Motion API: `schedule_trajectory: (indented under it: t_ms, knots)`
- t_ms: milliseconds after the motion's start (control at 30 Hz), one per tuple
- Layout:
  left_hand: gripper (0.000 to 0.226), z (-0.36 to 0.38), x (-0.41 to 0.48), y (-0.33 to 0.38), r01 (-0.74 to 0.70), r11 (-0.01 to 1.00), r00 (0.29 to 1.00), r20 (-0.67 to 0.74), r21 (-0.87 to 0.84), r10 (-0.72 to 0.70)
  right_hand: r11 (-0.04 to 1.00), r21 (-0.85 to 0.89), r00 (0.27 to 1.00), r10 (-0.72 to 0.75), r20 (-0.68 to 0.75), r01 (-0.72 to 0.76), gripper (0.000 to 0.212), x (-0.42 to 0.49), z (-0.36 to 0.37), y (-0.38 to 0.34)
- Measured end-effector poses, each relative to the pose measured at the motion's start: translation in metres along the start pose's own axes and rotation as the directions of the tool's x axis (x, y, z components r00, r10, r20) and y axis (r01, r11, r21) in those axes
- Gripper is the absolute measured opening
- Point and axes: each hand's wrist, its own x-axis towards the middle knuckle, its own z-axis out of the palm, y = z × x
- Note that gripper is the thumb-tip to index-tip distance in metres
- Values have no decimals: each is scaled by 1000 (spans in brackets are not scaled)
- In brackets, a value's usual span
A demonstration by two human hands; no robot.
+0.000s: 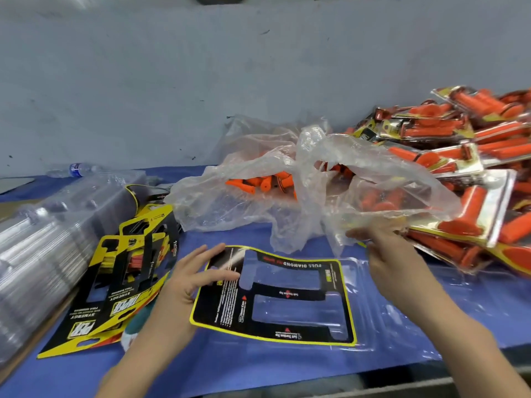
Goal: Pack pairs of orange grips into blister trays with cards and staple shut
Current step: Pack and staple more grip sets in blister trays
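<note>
A black card with a yellow border (pixel 290 294) lies on a clear blister tray (pixel 373 320) on the blue table cover. My left hand (pixel 189 274) holds the card's left edge, thumb on top. My right hand (pixel 382 242) reaches into the lower edge of a crumpled clear plastic bag (pixel 287 179); its fingertips are partly hidden by the film. Loose orange grips (pixel 258 182) lie inside that bag.
A heap of packed blister packs with orange grips (pixel 471 173) fills the right side. Loose yellow-black cards (pixel 126 277) lie at the left beside a stack of clear empty trays (pixel 43 242). A water bottle (pixel 74 170) lies by the grey wall.
</note>
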Motion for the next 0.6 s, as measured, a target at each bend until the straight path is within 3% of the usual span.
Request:
schedule_trajectory:
  t_ms: [200, 300, 467, 600]
  knots:
    - [46, 10, -1, -13, 6, 999, 999, 40, 50, -8, 982, -183, 991, -10, 132, 34, 32, -4, 12, 14]
    - [64, 15, 0, -18, -19, 998, 996, 83, 51, 15, 974, -221, 986, -15, 163, 51, 30, -5, 13, 18]
    - [76, 14, 3, -19, -58, 973, 972, 234, 222, 5, 961, -267, 985, -22, 172, 68, 28, -8, 14, 22]
    - [76, 15, 5, -24, 2, 944, 977, 203, 330, -73, 952, -296, 984, -25, 174, 76, 28, -10, 15, 24]
